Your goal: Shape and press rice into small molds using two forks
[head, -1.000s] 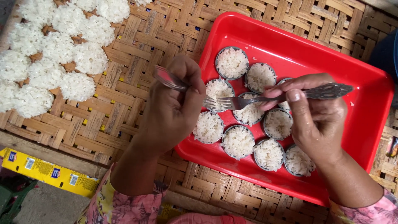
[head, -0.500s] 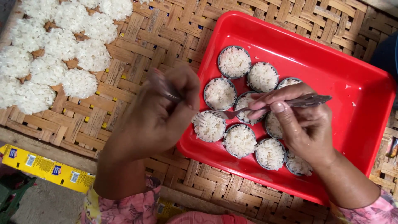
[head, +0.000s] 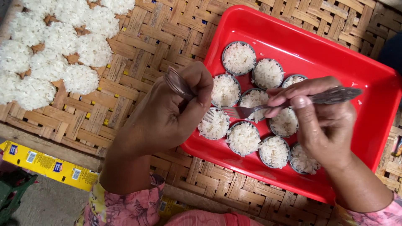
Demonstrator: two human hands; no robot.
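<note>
A red plastic tray (head: 360,79) lies on a woven bamboo mat and holds several small round moulds packed with white rice. My right hand (head: 324,119) grips a metal fork (head: 251,109) by its handle, tines pointing left over the rice mould (head: 213,124) nearest the tray's left edge. My left hand (head: 167,115) is closed around a metal spoon (head: 178,83), whose handle end sticks up past the knuckles. This hand sits at the tray's left edge, touching that same mould. The spoon's bowl is hidden.
Several round white rice cakes (head: 77,78) lie in rows on the woven mat (head: 138,46) at upper left. A yellow packet (head: 46,165) lies under the mat's near edge. My pink floral sleeves show at the bottom.
Both hands have drifted slightly down and left over the tray. The fork's tines now sit over the leftmost mould, closer to my left hand.
</note>
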